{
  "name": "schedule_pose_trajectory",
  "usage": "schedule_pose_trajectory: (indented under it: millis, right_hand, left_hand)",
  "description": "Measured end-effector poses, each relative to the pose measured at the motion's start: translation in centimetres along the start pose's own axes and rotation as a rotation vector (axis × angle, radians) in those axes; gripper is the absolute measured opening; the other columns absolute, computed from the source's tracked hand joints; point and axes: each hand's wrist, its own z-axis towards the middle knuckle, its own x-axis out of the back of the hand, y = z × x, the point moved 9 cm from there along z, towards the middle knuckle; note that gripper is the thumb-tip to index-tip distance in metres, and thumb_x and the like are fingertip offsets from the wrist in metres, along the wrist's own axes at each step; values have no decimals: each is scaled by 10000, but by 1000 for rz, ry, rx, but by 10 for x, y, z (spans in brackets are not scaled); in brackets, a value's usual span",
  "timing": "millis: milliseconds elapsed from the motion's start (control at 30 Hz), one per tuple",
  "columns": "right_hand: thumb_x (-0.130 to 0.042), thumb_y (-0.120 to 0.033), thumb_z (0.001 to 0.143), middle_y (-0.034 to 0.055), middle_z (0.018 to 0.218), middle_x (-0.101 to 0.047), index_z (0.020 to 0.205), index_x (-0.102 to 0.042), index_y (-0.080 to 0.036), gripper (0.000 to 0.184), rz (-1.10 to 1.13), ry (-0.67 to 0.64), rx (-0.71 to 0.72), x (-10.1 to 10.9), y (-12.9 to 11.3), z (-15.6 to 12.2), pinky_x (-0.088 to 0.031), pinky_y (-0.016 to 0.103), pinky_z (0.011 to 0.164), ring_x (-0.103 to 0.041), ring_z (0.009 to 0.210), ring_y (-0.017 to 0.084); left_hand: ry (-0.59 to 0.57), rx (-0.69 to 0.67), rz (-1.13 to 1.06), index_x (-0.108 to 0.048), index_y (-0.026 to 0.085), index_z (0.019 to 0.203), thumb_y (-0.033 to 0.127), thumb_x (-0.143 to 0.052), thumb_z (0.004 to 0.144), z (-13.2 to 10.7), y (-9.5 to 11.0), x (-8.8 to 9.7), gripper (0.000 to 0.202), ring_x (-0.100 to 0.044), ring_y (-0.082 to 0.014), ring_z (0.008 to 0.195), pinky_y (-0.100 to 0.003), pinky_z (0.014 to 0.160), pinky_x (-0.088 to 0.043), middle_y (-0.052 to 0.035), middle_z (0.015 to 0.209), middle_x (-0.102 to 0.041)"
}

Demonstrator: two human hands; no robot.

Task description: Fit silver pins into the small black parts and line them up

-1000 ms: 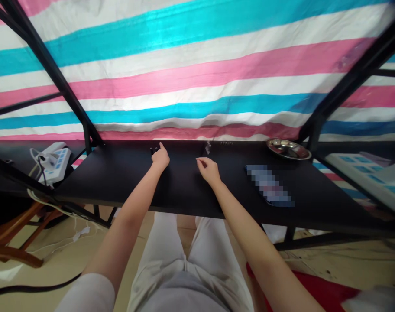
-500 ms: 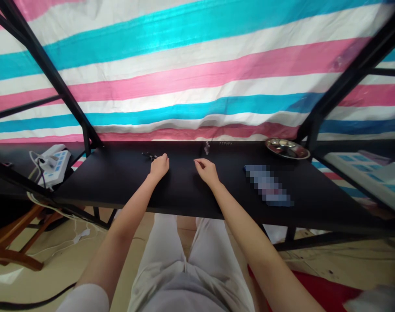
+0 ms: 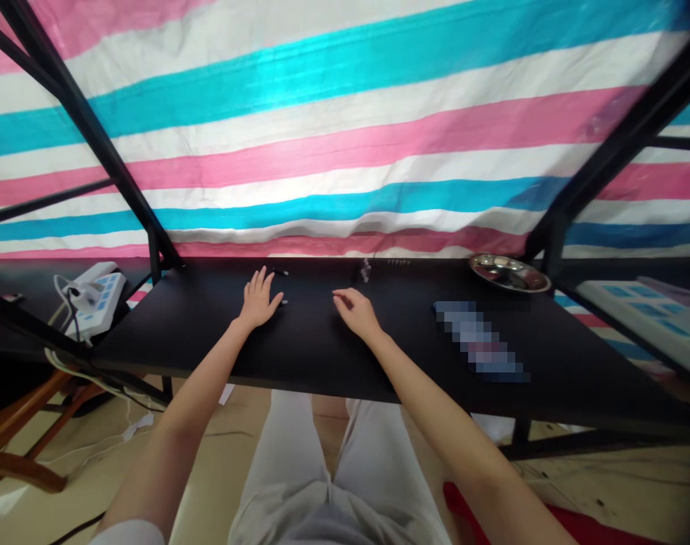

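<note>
My left hand point(image 3: 258, 300) lies palm down on the black table with its fingers spread. By its thumb, a small pale-tipped piece point(image 3: 284, 302) shows, the rest of it hidden under the hand. Just beyond the fingers lies a short black pen-like object point(image 3: 281, 272). My right hand point(image 3: 358, 312) rests near the table's middle, fingers curled and thumb close to the index finger; whatever is in it, if anything, is too small to make out. A little cluster of pale shiny pieces point(image 3: 366, 270) sits past my right hand, with a row of tiny pieces point(image 3: 399, 262) to its right.
A round metal dish point(image 3: 509, 273) stands at the back right of the black table point(image 3: 322, 356). Nearer me is a blurred-out blue object point(image 3: 481, 341). Black frame posts rise on both sides. A white power strip point(image 3: 102, 303) with cables lies to the left.
My left hand has gone from a closed grip to spread fingers and shifted left. The black pieces by it now lie apart. My right hand has hardly moved; the view has tilted slightly.
</note>
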Motion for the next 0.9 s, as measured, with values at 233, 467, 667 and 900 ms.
schedule_pose_trajectory:
  millis: [233, 467, 667, 900]
  right_hand:
    - [-472, -275, 830, 117, 1234, -522, 1243, -485, -205, 419, -191, -225, 48, -91, -22, 64, -407, 451, 882, -482, 1090, 273]
    - [-494, -302, 839, 133, 1280, -482, 1225, -493, -189, 402, -362, -349, -203, -162, 6, 127, -357, 471, 898, -423, 1145, 292]
    - [-459, -213, 848, 139, 1172, -543, 1037, -595, -137, 245, -489, -266, -187, -171, 7, 142, -339, 408, 877, -437, 1097, 252]
    - [-496, -232, 825, 93, 975, -641, 966, -608, -173, 189, -280, -149, -184, -152, 9, 131, -373, 393, 830, -534, 952, 230]
  left_hand:
    - [-123, -59, -20, -214, 205, 1408, 457, -340, 873, 2, 9, -28, 605, -90, -267, 1378, -533, 1072, -120, -114, 1488, -168]
    - [-99, -4, -96, -218, 237, 1399, 515, -461, 803, -6, -14, -23, 701, -158, -284, 1359, -556, 1049, -173, -107, 1468, -229]
    - [-68, 78, -149, -224, 255, 1391, 530, -572, 728, -4, -39, -18, 797, -180, -304, 1346, -548, 1029, -213, -106, 1463, -235]
    - [-62, 58, -168, -266, 267, 1377, 518, -588, 726, -1, -34, -18, 768, -224, -318, 1328, -551, 1019, -218, -115, 1441, -284]
